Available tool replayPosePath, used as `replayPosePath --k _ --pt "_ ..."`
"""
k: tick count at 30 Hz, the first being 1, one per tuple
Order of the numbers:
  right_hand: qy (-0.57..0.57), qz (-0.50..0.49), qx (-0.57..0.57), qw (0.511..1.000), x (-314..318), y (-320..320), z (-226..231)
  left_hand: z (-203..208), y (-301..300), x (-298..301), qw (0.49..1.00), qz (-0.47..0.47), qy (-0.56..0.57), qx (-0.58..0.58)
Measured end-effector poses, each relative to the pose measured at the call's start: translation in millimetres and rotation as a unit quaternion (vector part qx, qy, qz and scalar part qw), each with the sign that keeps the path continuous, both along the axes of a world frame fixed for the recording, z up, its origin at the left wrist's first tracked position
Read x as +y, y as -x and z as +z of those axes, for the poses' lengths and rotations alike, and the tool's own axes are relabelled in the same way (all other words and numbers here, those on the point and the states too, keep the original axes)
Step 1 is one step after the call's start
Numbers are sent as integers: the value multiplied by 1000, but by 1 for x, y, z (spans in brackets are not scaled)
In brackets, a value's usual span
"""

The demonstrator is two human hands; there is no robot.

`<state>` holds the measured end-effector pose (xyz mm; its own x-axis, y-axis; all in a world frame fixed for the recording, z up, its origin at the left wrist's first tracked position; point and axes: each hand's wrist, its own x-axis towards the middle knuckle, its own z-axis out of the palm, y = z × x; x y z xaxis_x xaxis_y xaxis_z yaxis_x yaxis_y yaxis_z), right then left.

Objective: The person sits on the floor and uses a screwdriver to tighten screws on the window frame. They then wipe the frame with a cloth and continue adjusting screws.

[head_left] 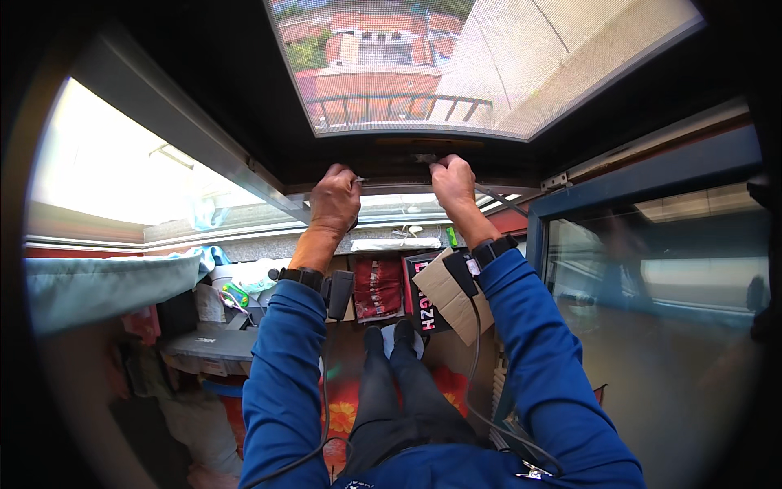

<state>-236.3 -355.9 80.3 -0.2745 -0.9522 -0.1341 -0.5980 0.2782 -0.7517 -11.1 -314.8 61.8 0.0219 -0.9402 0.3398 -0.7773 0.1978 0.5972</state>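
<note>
Closest in, two blue sleeves point(529, 326) reach up toward the dark window frame point(338, 152), each wrist banded with a black strap and a cabled module. Well below the frame, dark-trousered legs point(399, 399) stand over a red, flowered covering point(448, 383). Below the frame too, nearer to it, are a cardboard piece point(444, 289) and a red packet point(378, 287); closer again, a white strip point(396, 244) and a small green item point(451, 236) lie on the sill.

Both hands are at the lower bar of the frame. The left hand point(334, 200) has its fingers curled and pressed together, a small white bit point(359, 179) showing at the tips. The right hand point(454, 184) seems to pinch a whitish scrap point(424, 158) against the bar; its exact nature is too small to tell.

The step in hand looks like handling these pale pieces along that bar. The next move would call for a firm pinch and steady pressure, without pushing into the mesh screen point(407, 73) above the bar. A blue-edged sash point(536, 244) stands right of the frame. Beyond the frame, through the mesh, are a railing point(399, 107) and reddish buildings point(375, 84).
</note>
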Motion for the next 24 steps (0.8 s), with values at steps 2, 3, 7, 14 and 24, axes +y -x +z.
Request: replayPosePath --k 2,3,7,14,24 --pt "9 43 21 999 9 11 6 -1 0 0 1000 4 -9 10" --pt "23 47 22 998 13 15 8 -2 0 0 1000 3 -7 10" --pt "72 75 16 994 20 15 11 -4 0 1 1000 5 -8 15" --pt "70 88 37 993 7 2 11 -3 0 1 1000 7 0 12" --pt "58 -14 -33 998 -3 -13 -13 -6 -1 2 1000 -8 9 17"
